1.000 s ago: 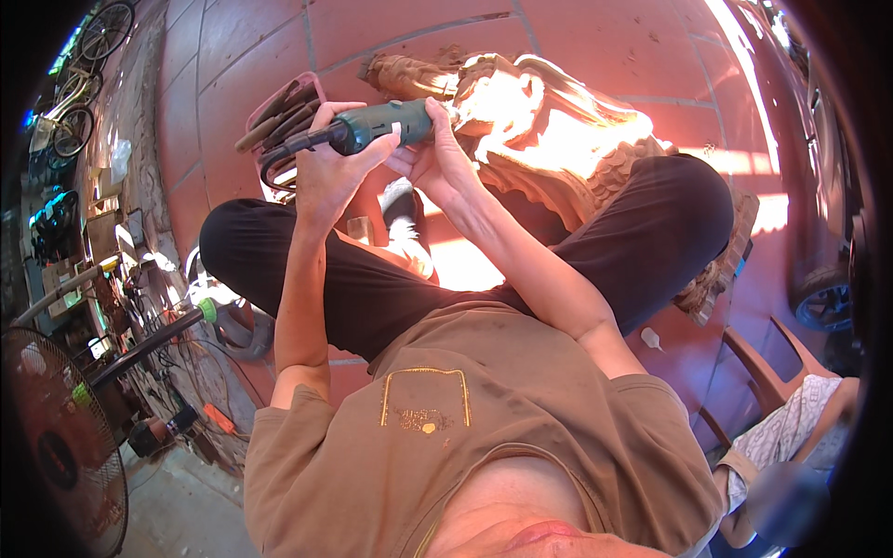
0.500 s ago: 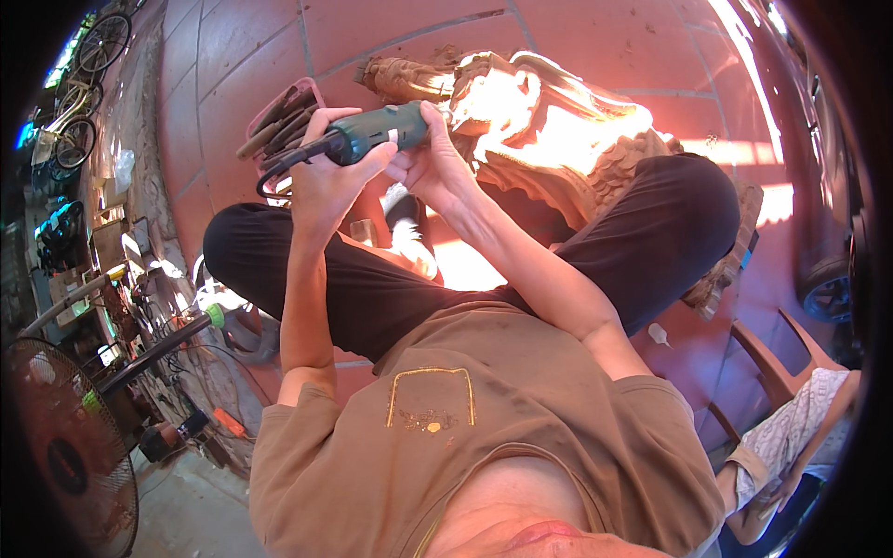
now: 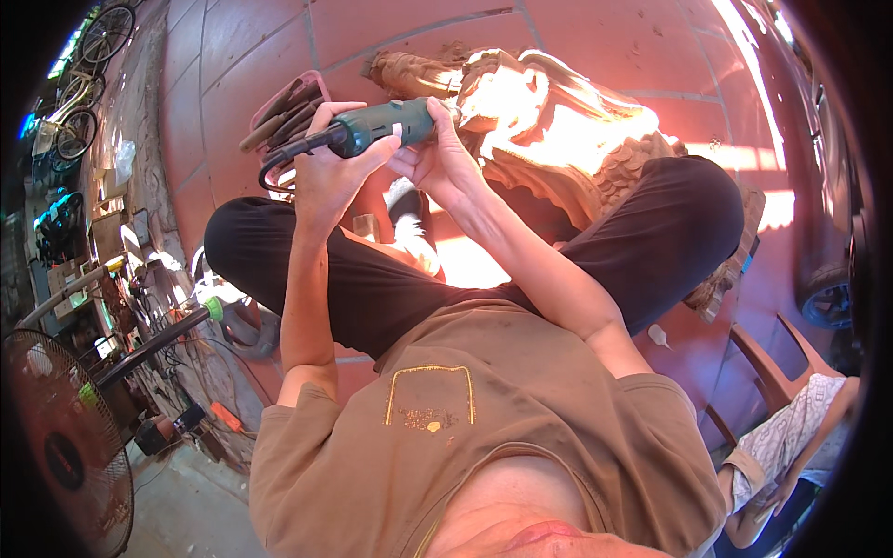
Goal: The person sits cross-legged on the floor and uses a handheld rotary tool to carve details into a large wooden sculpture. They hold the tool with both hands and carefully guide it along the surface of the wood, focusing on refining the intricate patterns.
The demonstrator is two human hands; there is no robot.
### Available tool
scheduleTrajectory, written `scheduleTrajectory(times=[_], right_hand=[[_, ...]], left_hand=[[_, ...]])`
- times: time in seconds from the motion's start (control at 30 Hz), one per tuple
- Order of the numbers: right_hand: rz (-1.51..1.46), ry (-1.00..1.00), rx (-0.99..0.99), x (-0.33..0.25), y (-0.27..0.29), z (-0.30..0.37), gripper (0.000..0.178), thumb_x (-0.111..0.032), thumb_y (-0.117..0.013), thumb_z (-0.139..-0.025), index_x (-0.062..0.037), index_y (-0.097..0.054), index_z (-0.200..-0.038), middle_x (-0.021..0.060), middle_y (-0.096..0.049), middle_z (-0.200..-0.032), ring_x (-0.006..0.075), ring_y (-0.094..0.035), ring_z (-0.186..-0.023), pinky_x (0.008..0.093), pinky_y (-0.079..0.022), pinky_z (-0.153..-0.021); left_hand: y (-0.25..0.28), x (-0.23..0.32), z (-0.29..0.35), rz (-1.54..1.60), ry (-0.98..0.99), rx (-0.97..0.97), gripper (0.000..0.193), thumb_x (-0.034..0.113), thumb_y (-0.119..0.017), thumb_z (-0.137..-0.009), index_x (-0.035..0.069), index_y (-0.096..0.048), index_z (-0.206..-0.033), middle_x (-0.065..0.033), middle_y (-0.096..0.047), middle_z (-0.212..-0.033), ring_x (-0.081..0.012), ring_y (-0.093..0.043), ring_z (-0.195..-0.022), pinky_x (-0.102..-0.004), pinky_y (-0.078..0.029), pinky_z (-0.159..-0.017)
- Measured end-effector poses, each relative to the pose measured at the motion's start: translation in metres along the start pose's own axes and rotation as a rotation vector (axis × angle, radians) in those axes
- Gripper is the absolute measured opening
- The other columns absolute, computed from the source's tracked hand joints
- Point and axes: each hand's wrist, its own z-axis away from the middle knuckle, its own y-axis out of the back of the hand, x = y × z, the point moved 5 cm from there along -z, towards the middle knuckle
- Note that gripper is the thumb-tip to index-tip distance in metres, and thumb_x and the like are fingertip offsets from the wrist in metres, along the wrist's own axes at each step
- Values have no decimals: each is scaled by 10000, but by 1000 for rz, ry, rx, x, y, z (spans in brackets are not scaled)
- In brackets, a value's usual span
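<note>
Between my raised knees, over the red tiled floor (image 3: pixel 577 37), I hold a green power tool (image 3: pixel 386 126) with both hands. My left hand (image 3: pixel 326 177) wraps the rear of its body, fingers (image 3: pixel 367 158) clamped around the grip where the black cable (image 3: pixel 288 153) leaves it and loops down. My right hand (image 3: pixel 433 158) closes on the front part of the tool, fingers curled together on the casing, thumb up along its side. The tool lies nearly level, its nose pointing right at a carved wooden figure (image 3: pixel 558 130) that lies on the floor just beyond my legs, sunlit and pale on its upper side. I cannot tell whether the tip touches the wood. Behind my left hand stands a pink holder with wooden-handled tools (image 3: pixel 284 112). Off to my left sit a standing fan (image 3: pixel 56 446) and a cluttered surface (image 3: pixel 84 270), with bicycles (image 3: pixel 84 56) farther back. At my right, low down, another person's sleeve (image 3: pixel 791 437) shows by a red chair (image 3: pixel 772 363).
</note>
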Motion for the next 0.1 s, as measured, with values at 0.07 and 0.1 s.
scheduleTrajectory(times=[0.07,0.1], right_hand=[[8,14,-6,0,2,-1,558,-518,-646,-906,-91,-578,-1259,83,-659,-1111,236,-676,-1001,417,-553,-953],[4,11,9,1,7,-5,569,-519,-642,-907,-98,-567,-1281,100,-646,-1150,241,-669,-1025,424,-545,-962]], left_hand=[[-1,1,0,-29,-11,-1,456,181,-847,-732,30,-607,-1090,-78,-666,-956,-127,-630,-867,-260,-519,-776],[-2,1,0,-44,-17,-2,457,183,-847,-732,31,-609,-1092,-78,-666,-956,-127,-630,-867,-257,-518,-780]])
